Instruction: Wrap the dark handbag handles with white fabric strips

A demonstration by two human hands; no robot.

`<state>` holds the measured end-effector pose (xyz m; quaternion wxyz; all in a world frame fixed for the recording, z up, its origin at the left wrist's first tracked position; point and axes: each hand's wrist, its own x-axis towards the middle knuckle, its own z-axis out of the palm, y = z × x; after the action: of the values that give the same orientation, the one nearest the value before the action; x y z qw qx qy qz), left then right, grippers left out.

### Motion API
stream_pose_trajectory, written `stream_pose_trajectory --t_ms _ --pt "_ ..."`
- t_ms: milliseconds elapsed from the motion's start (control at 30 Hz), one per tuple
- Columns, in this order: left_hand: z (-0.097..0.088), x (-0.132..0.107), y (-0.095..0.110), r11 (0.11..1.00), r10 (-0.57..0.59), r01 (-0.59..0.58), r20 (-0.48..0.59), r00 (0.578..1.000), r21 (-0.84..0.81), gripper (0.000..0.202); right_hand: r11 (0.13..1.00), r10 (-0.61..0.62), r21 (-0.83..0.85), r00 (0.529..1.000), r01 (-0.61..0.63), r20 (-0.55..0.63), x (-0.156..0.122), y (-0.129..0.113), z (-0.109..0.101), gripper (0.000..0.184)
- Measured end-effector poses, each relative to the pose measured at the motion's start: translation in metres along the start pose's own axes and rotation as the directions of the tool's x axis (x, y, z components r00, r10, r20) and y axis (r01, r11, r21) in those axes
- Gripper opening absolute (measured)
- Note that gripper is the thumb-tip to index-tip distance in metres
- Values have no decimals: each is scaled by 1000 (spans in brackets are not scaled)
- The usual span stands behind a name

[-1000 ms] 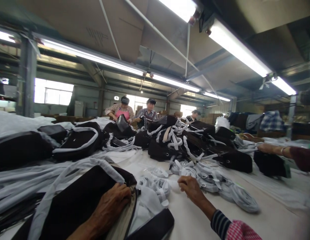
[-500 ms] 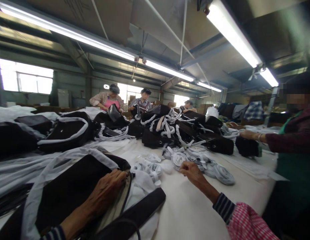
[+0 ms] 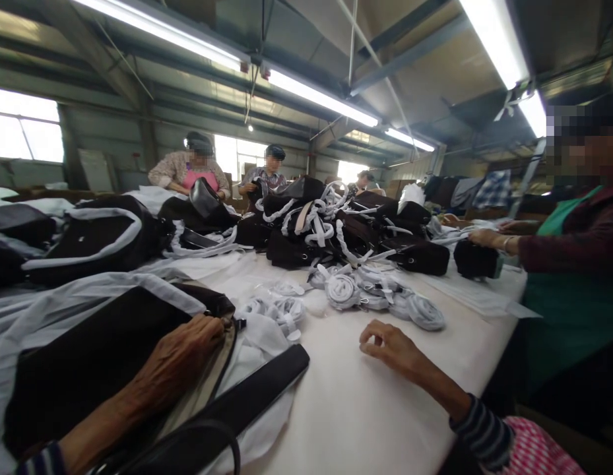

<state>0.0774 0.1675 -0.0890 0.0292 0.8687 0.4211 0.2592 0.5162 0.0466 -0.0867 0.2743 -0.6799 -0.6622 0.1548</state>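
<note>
A large black bag (image 3: 83,356) lies on its side at the lower left, a pale wrapped strap running over it. My left hand (image 3: 187,349) is closed on its zippered edge by the opening, where a beige lining shows. Below that hand, a long black flap or panel (image 3: 257,389) with a thin black cord sticks out toward the middle. Over the bare white tabletop hovers my right hand (image 3: 390,346), fingers loosely curled with a gap at the thumb and nothing visible in them. Coiled, wrapped straps (image 3: 343,290) lie beyond it, apart from the fingers.
Black bags with white-wrapped handles (image 3: 306,231) are heaped across the far side. White wrapping material (image 3: 257,343) lies around the near bag. At the right table edge a co-worker in a green apron (image 3: 563,297) handles a small black bag (image 3: 477,258). Other people work behind the heap.
My right hand has drawn back from the coiled straps toward me, and its fingers have loosened. The left hand keeps its hold on the bag edge. The whole view has shifted slightly.
</note>
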Motion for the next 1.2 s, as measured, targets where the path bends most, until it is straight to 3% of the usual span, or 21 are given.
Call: stream_pose_trajectory --t_ms 133,300,400,500,567,667,767,867,933,1067,1200 --pt "-2 0 3 1000 -9 9 -6 1000 -5 29 999 -8 -47 991 1 -130 30 -21 4 28" --pt "-11 1 8 992 -115 118 61 991 -51 30 998 40 -37 989 -46 -141 76 -49 40 20" --pt "-18 1 10 965 -194 206 84 977 -160 34 997 72 17 990 -71 -122 84 -53 55 16" --pt "-21 2 8 886 -291 301 83 953 -352 32 993 77 93 997 -74 -27 72 -46 53 19" --pt "-19 4 3 806 -349 340 74 934 -484 28 969 78 226 990 -104 119 58 -45 45 21" --pt "-13 8 -7 720 -412 377 79 908 -583 24 913 33 374 943 -163 330 41 -67 38 27" --pt "-7 9 -14 669 -449 401 89 889 -626 23 898 -100 434 929 -69 355 36 -119 50 28" --pt "-5 10 -18 643 -461 408 98 882 -648 20 876 -247 476 920 78 305 49 -176 79 20" --pt "-5 9 -19 636 -461 411 106 881 -653 18 888 -320 418 911 192 261 62 -204 97 14" --pt "-5 8 -19 630 -466 415 108 878 -657 14 921 -362 248 895 301 259 82 -226 117 17" --pt "-6 8 -16 630 -469 417 107 877 -655 12 911 -381 291 864 291 329 91 -222 120 20"
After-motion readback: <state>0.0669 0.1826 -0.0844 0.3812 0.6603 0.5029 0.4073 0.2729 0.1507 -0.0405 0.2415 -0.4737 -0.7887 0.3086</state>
